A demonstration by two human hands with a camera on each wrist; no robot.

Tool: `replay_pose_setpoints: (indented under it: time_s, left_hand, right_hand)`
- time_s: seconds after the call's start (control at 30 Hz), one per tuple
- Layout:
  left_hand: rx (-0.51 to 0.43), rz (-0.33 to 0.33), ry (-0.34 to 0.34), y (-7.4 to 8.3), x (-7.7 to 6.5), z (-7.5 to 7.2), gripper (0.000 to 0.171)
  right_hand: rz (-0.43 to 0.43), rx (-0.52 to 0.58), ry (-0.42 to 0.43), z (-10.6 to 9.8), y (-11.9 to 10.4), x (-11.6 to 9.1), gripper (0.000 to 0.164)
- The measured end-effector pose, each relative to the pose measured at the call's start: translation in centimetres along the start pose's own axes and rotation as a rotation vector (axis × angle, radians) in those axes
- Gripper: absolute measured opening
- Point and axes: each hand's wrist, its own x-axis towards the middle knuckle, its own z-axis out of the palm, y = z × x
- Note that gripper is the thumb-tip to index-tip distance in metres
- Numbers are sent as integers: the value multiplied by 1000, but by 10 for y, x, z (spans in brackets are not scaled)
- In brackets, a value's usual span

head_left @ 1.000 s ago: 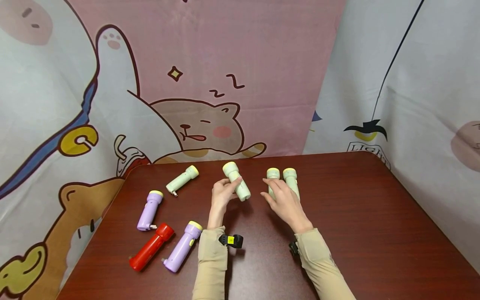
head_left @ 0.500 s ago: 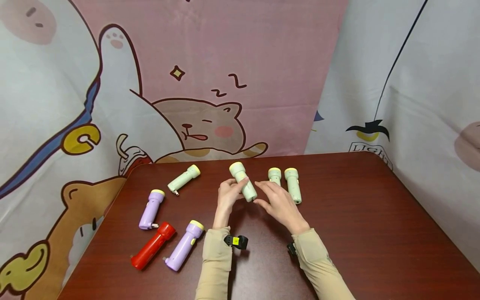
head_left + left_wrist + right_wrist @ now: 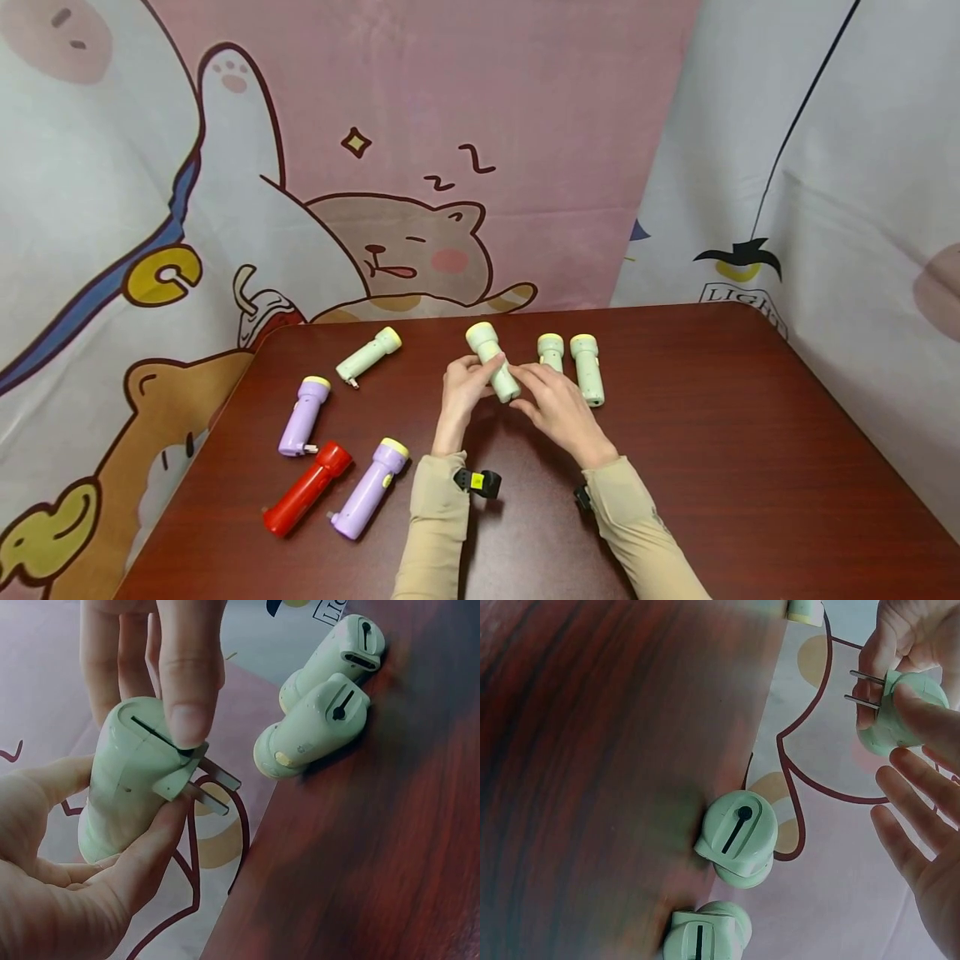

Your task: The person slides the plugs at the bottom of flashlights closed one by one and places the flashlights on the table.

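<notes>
In the head view my left hand (image 3: pixel 465 390) grips a pale green flashlight (image 3: pixel 491 354), raised and tilted. Two metal plug prongs (image 3: pixel 214 791) stick out sideways near its slotted rear end in the left wrist view. My right hand (image 3: pixel 558 412) is at that end; its thumb (image 3: pixel 187 724) presses by the slot next to the plug, while its other fingers (image 3: pixel 915 799) extend loosely in the right wrist view. Two more pale green flashlights lie just beyond the right hand, one (image 3: pixel 551 348) partly hidden by it, the other (image 3: pixel 587 371) in full view.
To the left on the brown table (image 3: pixel 750 458) lie another green flashlight (image 3: pixel 367 354) and a purple one (image 3: pixel 303 417), both with prongs out. Nearer are a red flashlight (image 3: pixel 307 490) and a second purple one (image 3: pixel 370 490). A cartoon-printed cloth (image 3: pixel 562 167) hangs behind.
My left hand has moved right with the green flashlight. My right hand has left the flashlights on the right and come left to the held one's rear end.
</notes>
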Motion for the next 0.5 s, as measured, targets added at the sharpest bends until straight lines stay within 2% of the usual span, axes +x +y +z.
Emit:
replay_pose_setpoints:
  time_s: [0.27, 0.5]
  left_hand:
    - [-31, 6, -1, 1, -1, 1, 50]
    - [-21, 1, 5, 2, -1, 2, 50]
  right_hand:
    - [-17, -6, 23, -1, 0, 1, 52]
    - [-19, -3, 17, -1, 0, 1, 50]
